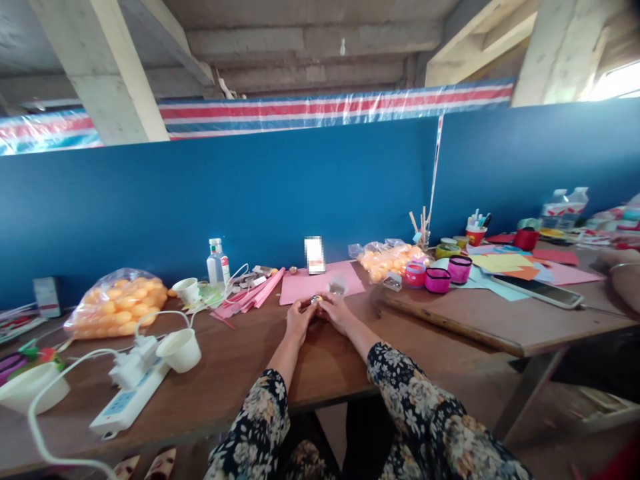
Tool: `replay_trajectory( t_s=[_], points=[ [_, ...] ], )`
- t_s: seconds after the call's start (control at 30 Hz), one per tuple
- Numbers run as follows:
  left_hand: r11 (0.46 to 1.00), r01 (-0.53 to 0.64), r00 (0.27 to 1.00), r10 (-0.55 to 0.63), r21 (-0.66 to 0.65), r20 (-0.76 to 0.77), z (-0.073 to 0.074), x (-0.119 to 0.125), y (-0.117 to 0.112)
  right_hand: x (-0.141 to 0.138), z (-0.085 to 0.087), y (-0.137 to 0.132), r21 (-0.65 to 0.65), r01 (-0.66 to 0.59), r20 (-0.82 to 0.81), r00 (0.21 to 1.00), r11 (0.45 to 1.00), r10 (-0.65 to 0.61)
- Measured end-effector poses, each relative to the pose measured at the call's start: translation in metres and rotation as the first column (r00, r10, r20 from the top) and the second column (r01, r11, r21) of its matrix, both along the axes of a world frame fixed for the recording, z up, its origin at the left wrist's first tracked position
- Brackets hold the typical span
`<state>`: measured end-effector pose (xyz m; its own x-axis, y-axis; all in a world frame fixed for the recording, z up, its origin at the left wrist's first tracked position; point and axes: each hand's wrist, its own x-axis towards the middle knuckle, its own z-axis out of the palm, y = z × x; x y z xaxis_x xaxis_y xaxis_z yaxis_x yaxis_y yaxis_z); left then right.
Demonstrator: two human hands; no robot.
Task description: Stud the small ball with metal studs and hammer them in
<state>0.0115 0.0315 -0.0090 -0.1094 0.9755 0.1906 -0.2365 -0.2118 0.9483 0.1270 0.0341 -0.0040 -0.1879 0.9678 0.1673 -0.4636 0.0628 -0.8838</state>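
Both of my hands meet over the near edge of a pink paper sheet [295, 288] on the brown table. Between the fingertips is a small shiny metallic piece [315, 300], gold and silver in tone; its exact kind is too small to make out. My left hand [299, 317] is closed on it from the left, and my right hand [337, 313] pinches it from the right. A small clear container [337, 289] lies on the paper just beyond my right hand. Another small shiny round piece [293, 271] rests near the paper's back left corner.
Bags of orange balls stand left [117, 303] and right [393, 259]. A power strip [131, 398], a white cup [180, 350] and cables occupy the left. Pink strips [253, 293] lie beside the paper. The adjoining table holds a phone [537, 291]; a person's arm [623, 270] shows far right.
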Motion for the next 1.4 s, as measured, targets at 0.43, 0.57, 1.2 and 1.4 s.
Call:
replay_trajectory(
  t_s=[0.43, 0.57, 1.2, 1.4],
  points=[
    [1.000, -0.013, 1.000, 0.013, 0.000, -0.002, -0.0007, -0.0009, -0.0004, 0.0029, 0.0009, -0.0008, -0.028, -0.065, -0.038, 0.997, 0.997, 0.064],
    [1.000, 0.009, 1.000, -0.009, 0.012, -0.019, -0.0023, -0.0020, 0.0002, 0.0038, -0.0003, -0.0001, -0.029, -0.072, -0.043, 0.997, 0.997, 0.071],
    [0.999, -0.017, 0.998, 0.019, 0.040, -0.053, 0.0037, -0.0004, -0.0072, 0.0033, -0.0026, 0.0030, -0.054, -0.036, -0.024, 0.999, 0.998, 0.035],
    [0.997, 0.030, 0.998, -0.025, 0.072, -0.064, -0.0019, -0.0033, -0.0031, 0.0033, -0.0014, 0.0031, -0.067, -0.055, -0.050, 0.997, 0.996, 0.052]
  ],
)
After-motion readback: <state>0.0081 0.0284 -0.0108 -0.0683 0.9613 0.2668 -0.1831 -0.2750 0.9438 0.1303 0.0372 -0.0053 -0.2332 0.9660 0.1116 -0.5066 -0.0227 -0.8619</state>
